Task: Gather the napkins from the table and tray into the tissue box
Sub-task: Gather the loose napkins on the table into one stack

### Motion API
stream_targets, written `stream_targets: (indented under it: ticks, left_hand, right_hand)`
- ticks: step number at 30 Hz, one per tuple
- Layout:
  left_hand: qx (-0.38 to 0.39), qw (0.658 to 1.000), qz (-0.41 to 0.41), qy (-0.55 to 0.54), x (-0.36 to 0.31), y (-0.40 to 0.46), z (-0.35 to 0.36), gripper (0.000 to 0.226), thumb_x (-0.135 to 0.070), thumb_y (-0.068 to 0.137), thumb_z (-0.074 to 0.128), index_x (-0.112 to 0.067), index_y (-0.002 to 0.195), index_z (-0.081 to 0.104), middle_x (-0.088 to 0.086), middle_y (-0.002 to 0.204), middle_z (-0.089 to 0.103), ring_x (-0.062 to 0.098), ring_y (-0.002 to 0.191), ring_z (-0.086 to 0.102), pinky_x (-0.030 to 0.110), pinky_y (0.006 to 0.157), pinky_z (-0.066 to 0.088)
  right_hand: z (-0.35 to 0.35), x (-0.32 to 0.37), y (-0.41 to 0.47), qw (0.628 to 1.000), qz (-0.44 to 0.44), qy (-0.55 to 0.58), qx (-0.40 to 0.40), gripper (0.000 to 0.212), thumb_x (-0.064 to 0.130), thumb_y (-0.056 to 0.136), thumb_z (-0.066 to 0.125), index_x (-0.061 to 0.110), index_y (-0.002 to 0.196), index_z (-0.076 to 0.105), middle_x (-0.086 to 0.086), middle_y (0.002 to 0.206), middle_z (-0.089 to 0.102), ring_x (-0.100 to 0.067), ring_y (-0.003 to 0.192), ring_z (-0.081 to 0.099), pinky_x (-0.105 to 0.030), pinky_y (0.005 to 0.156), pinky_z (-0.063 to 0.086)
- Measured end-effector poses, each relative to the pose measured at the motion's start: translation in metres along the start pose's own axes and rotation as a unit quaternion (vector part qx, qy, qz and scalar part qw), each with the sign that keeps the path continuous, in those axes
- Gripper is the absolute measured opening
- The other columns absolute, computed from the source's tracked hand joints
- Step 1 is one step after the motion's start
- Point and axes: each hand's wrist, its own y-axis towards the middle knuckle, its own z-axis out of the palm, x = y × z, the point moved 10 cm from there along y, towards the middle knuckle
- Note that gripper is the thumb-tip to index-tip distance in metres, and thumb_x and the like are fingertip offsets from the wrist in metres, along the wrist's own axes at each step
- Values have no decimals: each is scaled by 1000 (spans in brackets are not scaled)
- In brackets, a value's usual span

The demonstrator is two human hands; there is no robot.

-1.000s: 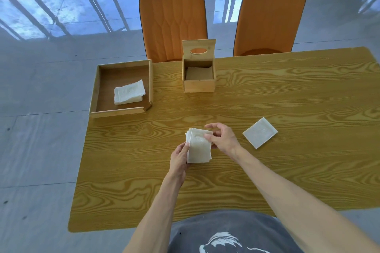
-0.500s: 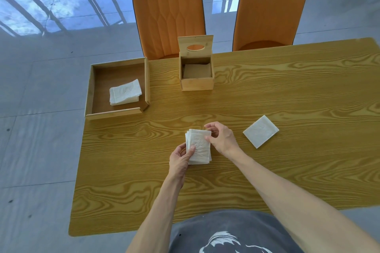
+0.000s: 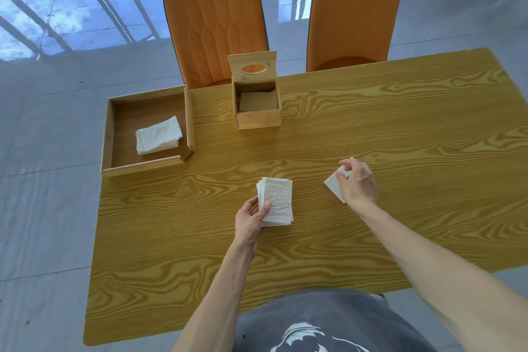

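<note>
1. The left hand (image 3: pixel 251 218) reaches forward from a bent arm, thumb on top of a stack of napkins (image 3: pixel 276 201) that it grips at the near left corner, resting on the table (image 3: pixel 371 128).
2. The right hand (image 3: pixel 357 181), arm stretched out, curls its fingers down onto a single napkin (image 3: pixel 333 184) lying on the table, well right of the stack; whether it grips is unclear.
3. Farther off, the tissue box (image 3: pixel 257 107) stands open, lid raised.
4. At the far left, the tray (image 3: pixel 148 161) holds more folded napkins (image 3: pixel 158 134).

Bright, even daylight; glossy floor (image 3: pixel 57 17) reflects windows; wide-angle bending at edges.
</note>
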Motion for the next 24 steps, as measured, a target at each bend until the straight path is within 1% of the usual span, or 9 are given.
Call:
stream_targets:
  ticks: [4,8,11,13,16,17,20,22,24]
  left_hand:
    - [16,1000,-5,18,4,0,16,43,-17,83,78,-12,122,60,9,112,75,26,106,71,46,98,54]
    - [26,999,-14,22,7,1,28,33,-15,84,77,-17,114,62,7,110,75,25,105,71,47,97,54]
    - [30,999,-20,24,9,1,39,29,-15,85,77,-20,109,62,6,108,75,24,103,72,46,97,54]
    - [30,999,-22,25,10,0,45,32,-15,84,77,-18,112,61,6,109,75,25,103,72,47,96,55]
    - [21,999,-27,28,13,-1,53,38,-15,85,77,-15,118,59,6,109,75,26,103,71,47,94,56]
    - [19,999,-28,28,14,-1,55,38,-15,85,77,-16,118,59,7,110,74,26,103,71,47,94,56]
    - [19,999,-32,32,16,0,57,36,-15,85,77,-16,116,59,8,112,74,28,105,71,49,95,55]
    - [16,999,-32,37,17,0,58,38,-15,85,76,-16,119,58,9,112,74,28,105,71,50,95,55]
    - [13,999,-30,41,16,0,58,38,-15,86,76,-15,119,58,7,110,74,27,103,71,49,95,55]
  right_hand:
    - [-12,-20,4,999,29,-24,-18,36,21,95,62,14,130,58,-15,128,54,-31,111,58,-38,84,48]
    - [-17,-35,8,998,60,-12,-12,45,24,94,63,13,136,52,-16,134,47,-34,115,55,-40,89,48]
    - [-18,-43,10,997,77,-21,4,50,29,95,63,12,140,48,-18,136,45,-34,118,53,-39,93,46]
    - [-16,-49,11,996,90,-25,16,52,32,94,62,12,140,48,-17,136,44,-33,118,53,-39,91,46]
    - [-15,-54,11,994,109,-21,21,43,32,93,63,15,132,54,-14,133,45,-31,115,53,-37,84,45]
    - [-16,-54,12,994,109,-22,21,39,32,93,63,16,127,57,-14,132,46,-30,115,52,-37,84,45]
    - [-18,-52,13,995,94,-11,13,27,28,90,64,17,115,62,-12,128,51,-29,117,49,-39,92,43]
    - [-19,-50,15,997,72,25,4,21,26,88,64,18,107,65,-9,119,58,-28,113,54,-41,94,47]
    - [-20,-50,14,995,58,79,4,15,25,88,64,19,101,65,-2,105,66,-24,101,62,-39,85,51]
